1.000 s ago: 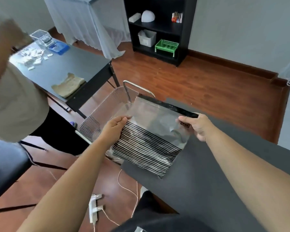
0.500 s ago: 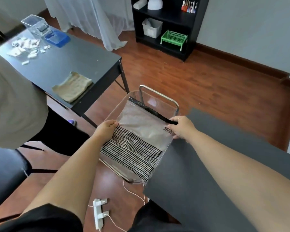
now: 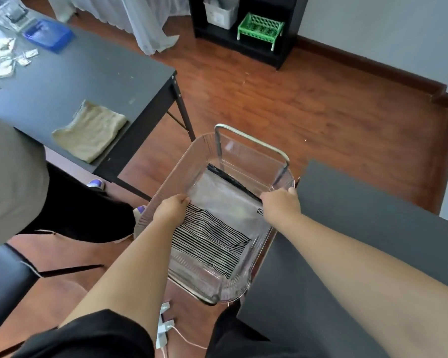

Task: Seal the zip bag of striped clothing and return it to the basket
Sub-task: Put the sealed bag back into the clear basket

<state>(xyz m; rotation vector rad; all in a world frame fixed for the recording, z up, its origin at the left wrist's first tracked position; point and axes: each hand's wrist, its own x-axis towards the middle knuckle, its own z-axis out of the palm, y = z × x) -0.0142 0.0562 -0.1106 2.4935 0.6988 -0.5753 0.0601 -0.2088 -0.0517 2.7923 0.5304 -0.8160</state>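
Clear plastic zip bag of black-and-white striped clothing [image 3: 212,228] lies inside transparent ribbed basket [image 3: 163,192]. My left hand [image 3: 170,210] pinches 9 o'clock edge, right hand [image 3: 279,206] grips 2 o'clock zip corner. I judge it light, floppy, slippery; corners hold best.

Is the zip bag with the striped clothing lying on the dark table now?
No, the zip bag is inside the clear basket, held by the left hand and the right hand.

Only one small black-and-white label [image 3: 260,211] visible, near the zip bag's [image 3: 223,202] top right corner beside the right hand [image 3: 279,206], its print too small and half-hidden to read.
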